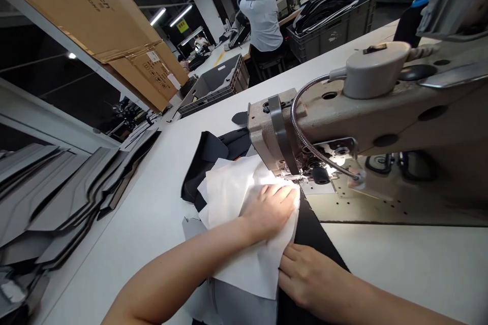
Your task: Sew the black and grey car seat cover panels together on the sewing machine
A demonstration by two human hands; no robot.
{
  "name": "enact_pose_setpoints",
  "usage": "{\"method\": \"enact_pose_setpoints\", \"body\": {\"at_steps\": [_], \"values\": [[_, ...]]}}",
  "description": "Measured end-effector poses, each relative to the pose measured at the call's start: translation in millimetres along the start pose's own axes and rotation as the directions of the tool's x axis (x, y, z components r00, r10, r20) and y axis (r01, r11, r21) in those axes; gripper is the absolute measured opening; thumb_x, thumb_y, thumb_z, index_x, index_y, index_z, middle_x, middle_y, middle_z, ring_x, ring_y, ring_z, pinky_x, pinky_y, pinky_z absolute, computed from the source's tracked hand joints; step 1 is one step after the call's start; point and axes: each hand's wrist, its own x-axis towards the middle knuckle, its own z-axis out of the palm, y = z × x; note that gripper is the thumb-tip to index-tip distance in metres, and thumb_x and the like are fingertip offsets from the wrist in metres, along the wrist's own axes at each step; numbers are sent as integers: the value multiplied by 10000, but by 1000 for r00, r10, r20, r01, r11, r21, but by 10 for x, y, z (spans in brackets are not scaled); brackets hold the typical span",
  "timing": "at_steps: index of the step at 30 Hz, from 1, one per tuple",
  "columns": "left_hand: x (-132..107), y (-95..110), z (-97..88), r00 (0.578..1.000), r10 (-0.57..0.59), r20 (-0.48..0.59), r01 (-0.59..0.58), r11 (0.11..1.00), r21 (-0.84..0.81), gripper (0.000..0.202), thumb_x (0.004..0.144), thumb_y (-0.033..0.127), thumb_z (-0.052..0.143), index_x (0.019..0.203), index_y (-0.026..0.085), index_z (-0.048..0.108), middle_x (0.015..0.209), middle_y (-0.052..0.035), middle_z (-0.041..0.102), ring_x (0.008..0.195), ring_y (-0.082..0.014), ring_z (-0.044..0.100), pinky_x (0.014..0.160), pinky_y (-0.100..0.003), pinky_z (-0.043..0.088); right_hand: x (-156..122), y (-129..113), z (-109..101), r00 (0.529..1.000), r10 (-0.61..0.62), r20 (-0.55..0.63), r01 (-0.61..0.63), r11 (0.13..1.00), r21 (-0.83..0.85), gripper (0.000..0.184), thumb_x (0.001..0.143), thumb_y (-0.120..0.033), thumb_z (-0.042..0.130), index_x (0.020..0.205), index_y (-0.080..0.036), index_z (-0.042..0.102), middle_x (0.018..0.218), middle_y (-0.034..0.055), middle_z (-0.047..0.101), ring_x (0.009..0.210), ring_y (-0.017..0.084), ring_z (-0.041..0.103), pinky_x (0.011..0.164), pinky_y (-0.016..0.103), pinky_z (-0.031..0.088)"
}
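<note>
My left hand [269, 212] lies flat on a sheet of white fabric [229, 188], fingers stretched toward the needle area of a sewing machine [328, 117]. My right hand [305, 271] is closer to me, its fingers closed on the right edge of the same white fabric; the fingertips are partly hidden. Under the white layer are black fabric [314, 228] and grey fabric [244, 302]. More folded black fabric [206, 155] bunches beyond it, against the machine head. The machine's lamp lights the fabric by my left fingertips. The needle itself is hard to make out.
Stacks of grey cut panels [72, 188] lie to the left. Cardboard boxes [87, 15] stand above them. Behind the white table [160, 203] are a grey crate [217, 84], a crate of black pieces [331, 30] and a person in a white top [263, 20].
</note>
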Motion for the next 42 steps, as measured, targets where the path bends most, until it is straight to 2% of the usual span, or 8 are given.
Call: {"method": "enact_pose_setpoints", "body": {"at_steps": [6,12,24,27,30,34,38,42], "values": [[79,73,4,995,-99,-20,99,995,15,338,957,307,375,1258,184,464,1219,-45,537,1095,-234,456,869,-382,416,-3,-21,-19,998,-23,54,24,1000,-19,103,767,-79,483,740,-147,555,724,47,551,643,183,476,597,324,386],[65,128,77,982,-174,-77,175,984,12,400,958,353,397,1269,111,469,1293,-83,509,1227,-244,386,981,-374,381,-7,-31,-6,999,-23,21,24,999,-32,101,754,-75,487,748,-143,561,720,49,550,644,181,477,611,321,399],[111,132,131,980,-183,-80,186,982,32,390,968,355,388,1256,109,484,1301,-82,518,1212,-244,410,968,-387,388,-58,11,-51,1000,12,8,-12,1000,9,116,795,-74,491,816,-138,585,818,60,587,762,194,513,750,327,446],[101,197,42,964,-265,-11,264,963,-51,383,942,423,434,1190,141,513,1258,-98,525,1171,-271,441,943,-423,410,-37,33,-61,999,30,13,-30,1000,7,116,802,-72,492,824,-139,584,828,61,598,782,194,528,767,333,455],[64,282,-136,917,-353,188,383,910,-158,529,813,592,564,1089,141,528,1115,-114,556,1032,-297,519,847,-431,472,-63,73,-180,998,-17,54,16,1000,21,123,840,-94,477,822,-156,581,814,58,605,758,191,544,716,345,462],[24,332,-349,827,-339,449,459,868,-191,525,789,467,582,1193,164,440,1076,-104,571,913,-296,599,724,-387,518,-325,277,-625,986,-141,83,138,990,41,265,844,-90,444,1020,-187,616,1032,90,644,973,206,579,850,366,461],[21,379,-389,806,-329,492,424,901,-94,595,760,265,541,1319,171,359,1093,-114,573,848,-297,622,639,-378,530,-686,525,-1053,959,-128,253,149,987,-66,620,709,-142,509,1320,-246,495,1368,94,478,1268,276,429,943,432,442],[37,439,-344,815,-336,473,367,930,28,738,785,211,567,1437,117,233,1137,-157,569,847,-288,628,625,-352,535,-685,479,-918,951,-106,289,120,992,-32,643,739,-159,509,1366,-285,440,1408,102,431,1311,286,377,1020,515,380]]}}
